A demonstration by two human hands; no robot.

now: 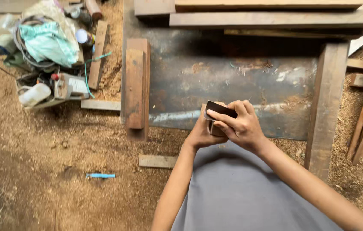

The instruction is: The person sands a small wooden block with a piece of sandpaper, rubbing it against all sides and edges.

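Sawdust floor, planks beside; left hand and right hand pinch dark block.

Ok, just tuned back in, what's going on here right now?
A person holds a small dark wooden block in both hands. The left hand grips it from below, and the right hand lies over its top. They are above a worn metal sheet framed by wooden planks. Sawdust covers the ground, and a blue pen lies on it.

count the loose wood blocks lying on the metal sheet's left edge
2: a long dark block on the metal sheet, and a shorter block stacked on top of it. More timber lies along the top; some may be hidden.
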